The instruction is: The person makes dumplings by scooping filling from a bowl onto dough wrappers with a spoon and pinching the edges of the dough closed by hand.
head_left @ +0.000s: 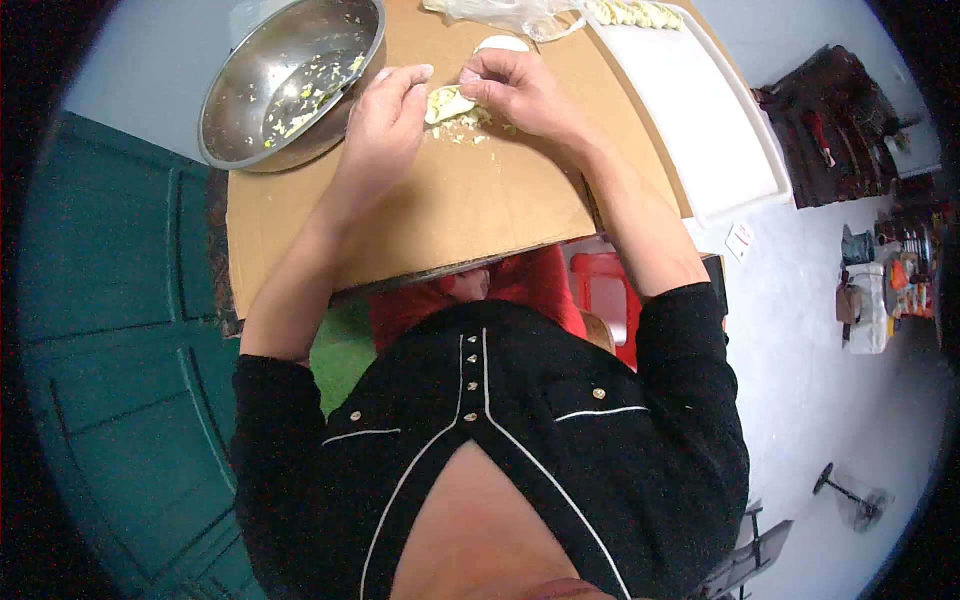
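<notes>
A pale dough wrapper with green-flecked chopped filling on it lies between my two hands on the cardboard-topped table. My right hand pinches its right edge with thumb and fingertips. At its left edge, my left hand has its fingers stretched out, thumb close to the dough; whether it touches is unclear. Loose crumbs of filling are scattered just below the wrapper. Behind my right hand a white round piece is partly hidden.
A steel bowl with filling remnants leans at the left. A white tray on the right holds a row of shaped dumplings at its far end. A clear plastic bag lies at the back. A red stool stands below the table.
</notes>
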### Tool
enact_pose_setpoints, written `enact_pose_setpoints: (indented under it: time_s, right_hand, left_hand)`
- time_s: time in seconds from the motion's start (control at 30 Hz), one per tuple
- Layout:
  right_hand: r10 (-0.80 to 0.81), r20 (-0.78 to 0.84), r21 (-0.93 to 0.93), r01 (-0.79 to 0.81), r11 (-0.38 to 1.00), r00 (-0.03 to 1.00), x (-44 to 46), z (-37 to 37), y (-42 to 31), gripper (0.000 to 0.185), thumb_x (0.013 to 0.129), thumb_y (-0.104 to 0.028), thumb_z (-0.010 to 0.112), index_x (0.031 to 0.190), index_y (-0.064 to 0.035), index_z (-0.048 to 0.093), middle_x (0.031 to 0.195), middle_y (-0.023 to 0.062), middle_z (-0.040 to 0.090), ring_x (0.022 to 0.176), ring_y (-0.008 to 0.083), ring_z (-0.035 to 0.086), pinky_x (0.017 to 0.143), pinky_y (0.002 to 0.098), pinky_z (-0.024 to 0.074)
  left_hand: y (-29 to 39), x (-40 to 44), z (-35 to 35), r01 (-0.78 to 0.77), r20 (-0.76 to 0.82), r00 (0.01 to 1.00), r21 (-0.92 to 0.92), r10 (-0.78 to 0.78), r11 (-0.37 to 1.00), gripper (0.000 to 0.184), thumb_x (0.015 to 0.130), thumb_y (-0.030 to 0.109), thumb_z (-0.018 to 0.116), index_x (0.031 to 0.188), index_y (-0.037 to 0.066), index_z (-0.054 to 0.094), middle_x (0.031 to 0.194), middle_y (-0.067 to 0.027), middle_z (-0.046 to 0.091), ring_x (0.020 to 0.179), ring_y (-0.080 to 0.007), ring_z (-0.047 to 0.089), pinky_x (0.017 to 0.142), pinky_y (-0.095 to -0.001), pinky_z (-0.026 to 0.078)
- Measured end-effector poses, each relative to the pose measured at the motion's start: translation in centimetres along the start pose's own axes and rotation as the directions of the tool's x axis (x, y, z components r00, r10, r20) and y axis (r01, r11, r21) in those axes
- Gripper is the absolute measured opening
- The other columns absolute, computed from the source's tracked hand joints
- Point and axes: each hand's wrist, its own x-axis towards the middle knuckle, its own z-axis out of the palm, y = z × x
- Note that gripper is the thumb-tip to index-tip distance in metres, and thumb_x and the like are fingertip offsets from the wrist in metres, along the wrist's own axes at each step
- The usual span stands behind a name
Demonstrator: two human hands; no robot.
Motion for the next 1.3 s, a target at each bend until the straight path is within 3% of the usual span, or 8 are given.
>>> enact_pose_setpoints:
  time_s: [0.1, 0.27, 0.57, 0.7, 0.93, 1.1, 1.23, 1.3]
  right_hand:
    - [-0.089, -0.032, -0.005, 0.088, 0.996, 0.996, 0.1, 0.3, 1.0, 0.012, 0.09, -0.014, 0.06, 0.09, -0.002, 0.062, 0.07, -0.0021, 0.053, 0.06, 0.0065, 0.05, 0.052, 0.023, 0.0419]
    - [-0.073, -0.04, -0.016, 0.073, 0.997, 0.997, -0.2, 0.2, -0.9, 0.01, 0.088, -0.012, 0.061, 0.087, -0.0021, 0.062, 0.071, -0.0017, 0.054, 0.066, 0.0069, 0.05, 0.058, 0.0236, 0.0423]
    - [-0.102, -0.033, -0.062, 0.1, 0.993, 0.994, 0.0, 0.5, -0.2, 0.012, 0.084, -0.011, 0.063, 0.087, -0.0005, 0.063, 0.074, 0.0073, 0.061, 0.069, 0.0133, 0.056, 0.065, 0.0291, 0.0463]
    - [-0.011, -0.041, 0.034, 0.012, 0.999, 0.999, -0.3, 0.9, -1.2, 0.005, 0.085, -0.004, 0.063, 0.086, -0.0006, 0.059, 0.076, -0.0036, 0.057, 0.072, 0.0052, 0.049, 0.064, 0.0224, 0.0429]
    - [-0.013, 0.006, -0.063, 0.014, 0.998, 1.0, -0.5, 0.8, -1.8, 0.005, 0.084, -0.004, 0.064, 0.085, -0.0015, 0.06, 0.077, -0.0014, 0.057, 0.074, 0.0063, 0.051, 0.066, 0.0232, 0.0432]
    - [-0.303, 0.057, -0.161, 0.308, 0.938, 0.951, -0.4, 1.2, -1.1, 0.006, 0.084, -0.003, 0.064, 0.082, -0.0021, 0.059, 0.074, 0.0011, 0.056, 0.071, 0.0094, 0.051, 0.064, 0.025, 0.0438]
    - [-0.272, 0.062, -0.172, 0.279, 0.945, 0.96, -0.6, 1.5, -1.8, 0.006, 0.084, -0.003, 0.064, 0.084, -0.0012, 0.058, 0.075, 0.0011, 0.055, 0.07, 0.0092, 0.051, 0.062, 0.025, 0.044]
    - [-0.061, 0.035, -0.122, 0.064, 0.99, 0.998, -0.7, 1.6, -2.2, 0.01, 0.082, -0.008, 0.065, 0.087, -0.0012, 0.06, 0.077, 0.0126, 0.06, 0.073, 0.0262, 0.059, 0.066, 0.0345, 0.0465]
  left_hand:
    - [-0.4, -0.3, 0.2, 0.127, 0.047, 0.992, -0.157, -0.121, 0.979, 0.028, 0.094, 0.012, 0.047, 0.112, -0.007, 0.058, 0.098, -0.0115, 0.063, 0.092, -0.0193, 0.059, 0.087, -0.0287, 0.044]
    - [0.0, -0.6, -0.1, 0.381, 0.25, 0.923, -0.482, -0.293, 0.789, 0.024, 0.095, 0.015, 0.049, 0.103, -0.004, 0.061, 0.086, -0.0067, 0.064, 0.069, -0.0085, 0.058, 0.06, -0.0157, 0.044]
    - [-0.8, -0.8, 0.4, 0.517, 0.354, 0.848, -0.718, -0.395, 0.466, 0.021, 0.093, 0.012, 0.05, 0.101, -0.007, 0.057, 0.077, -0.0122, 0.064, 0.059, -0.0145, 0.063, 0.053, -0.0226, 0.052]
    - [-0.5, -0.8, 0.1, 0.534, 0.348, 0.836, -0.691, -0.424, 0.487, 0.022, 0.094, 0.011, 0.049, 0.1, -0.009, 0.055, 0.082, -0.0151, 0.064, 0.063, -0.0161, 0.065, 0.055, -0.0232, 0.054]
    - [-0.7, -1.2, 0.5, 0.45, 0.269, 0.879, -0.739, -0.394, 0.501, 0.015, 0.091, 0.005, 0.052, 0.098, -0.008, 0.056, 0.087, -0.0155, 0.064, 0.07, -0.0189, 0.066, 0.059, -0.0268, 0.057]
    - [-0.3, -1.4, 0.7, 0.454, 0.253, 0.882, -0.68, -0.398, 0.575, 0.012, 0.09, 0.005, 0.055, 0.095, -0.006, 0.057, 0.084, -0.0133, 0.064, 0.066, -0.0161, 0.065, 0.056, -0.0256, 0.056]
    - [-0.2, -1.6, 0.8, 0.434, 0.221, 0.897, -0.597, -0.382, 0.674, 0.012, 0.089, 0.005, 0.056, 0.093, -0.006, 0.057, 0.082, -0.0124, 0.064, 0.064, -0.0147, 0.064, 0.053, -0.0248, 0.055]
    - [-0.3, -1.7, 1.1, 0.423, 0.205, 0.902, -0.603, -0.381, 0.677, 0.01, 0.088, 0.004, 0.056, 0.09, -0.005, 0.058, 0.078, -0.0102, 0.063, 0.06, -0.0131, 0.063, 0.051, -0.0237, 0.053]
